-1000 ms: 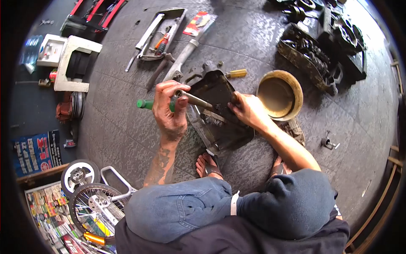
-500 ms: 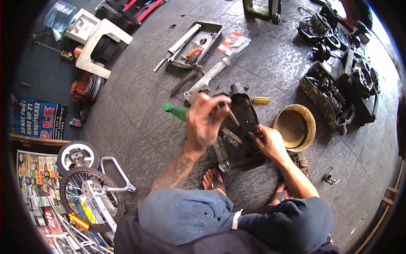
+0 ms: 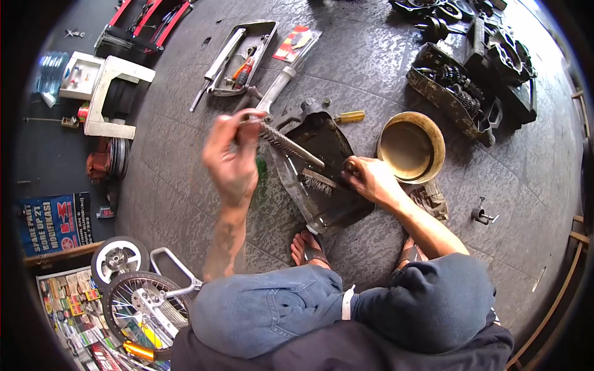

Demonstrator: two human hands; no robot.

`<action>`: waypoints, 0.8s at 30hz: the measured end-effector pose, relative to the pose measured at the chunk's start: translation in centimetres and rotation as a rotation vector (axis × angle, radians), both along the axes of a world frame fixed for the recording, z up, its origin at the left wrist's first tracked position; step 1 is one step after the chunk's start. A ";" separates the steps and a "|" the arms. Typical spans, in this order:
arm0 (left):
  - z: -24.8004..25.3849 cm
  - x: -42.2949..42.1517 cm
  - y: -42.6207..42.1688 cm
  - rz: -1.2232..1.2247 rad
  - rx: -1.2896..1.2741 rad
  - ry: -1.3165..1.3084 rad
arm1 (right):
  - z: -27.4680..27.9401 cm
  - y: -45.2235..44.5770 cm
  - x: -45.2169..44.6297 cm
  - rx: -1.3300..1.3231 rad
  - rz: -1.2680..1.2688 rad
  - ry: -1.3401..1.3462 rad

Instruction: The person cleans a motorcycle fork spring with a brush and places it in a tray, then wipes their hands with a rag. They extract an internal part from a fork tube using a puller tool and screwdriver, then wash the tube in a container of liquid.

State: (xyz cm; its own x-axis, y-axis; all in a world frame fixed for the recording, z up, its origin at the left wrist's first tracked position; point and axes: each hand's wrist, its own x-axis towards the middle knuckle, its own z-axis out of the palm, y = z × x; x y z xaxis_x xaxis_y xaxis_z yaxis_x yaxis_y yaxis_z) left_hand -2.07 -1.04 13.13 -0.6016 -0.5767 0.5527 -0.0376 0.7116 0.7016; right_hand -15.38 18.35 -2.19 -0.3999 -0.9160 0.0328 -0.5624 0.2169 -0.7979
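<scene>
1. Nearest you, your knees (image 3: pixel 269 309) are bent, with your sandaled feet (image 3: pixel 307 248) on the floor (image 3: pixel 513 167) just beyond.
2. The black pan (image 3: pixel 346 207) lies on the floor between your hands, its near end close to your feet. The brush (image 3: pixel 318 182) rests inside, toward the pan's left edge, bristles facing you.
3. Your right hand (image 3: pixel 372 179) is at the pan's right edge, thumb and fingers curled together around something small and dark; you can't tell what.
4. Your left hand (image 3: pixel 229 162), blurred, is raised outside the pan's left edge, its thumb and fingers pinching the upper end of the ribbed rod (image 3: pixel 289 146). The rod slants down over the pan's middle; contact can't be told.
5. The green bottle (image 3: pixel 261 168) is partly hidden behind your left hand.
6. Right of the pan, the rag (image 3: pixel 430 201) lies beside the basin (image 3: pixel 438 140), which holds murky liquid.
7. Beyond the pan's far end are the yellow handle (image 3: pixel 351 116) and, farther left, the tool tray (image 3: pixel 267 32).
</scene>
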 end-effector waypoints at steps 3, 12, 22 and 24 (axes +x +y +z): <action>-0.5 0.2 0.5 -0.025 0.020 -0.002 | -0.4 0.1 -0.6 -0.046 -0.009 -0.002; -2.3 -0.4 -2.4 0.158 0.002 -0.278 | -1.0 0.4 0.0 -0.072 -0.036 -0.046; -5.6 2.4 -5.0 0.080 0.533 -0.089 | -0.9 1.5 -0.3 -0.102 -0.059 -0.095; -5.8 3.0 -5.0 0.135 0.693 -0.075 | -0.7 1.6 -0.4 -0.073 -0.069 -0.068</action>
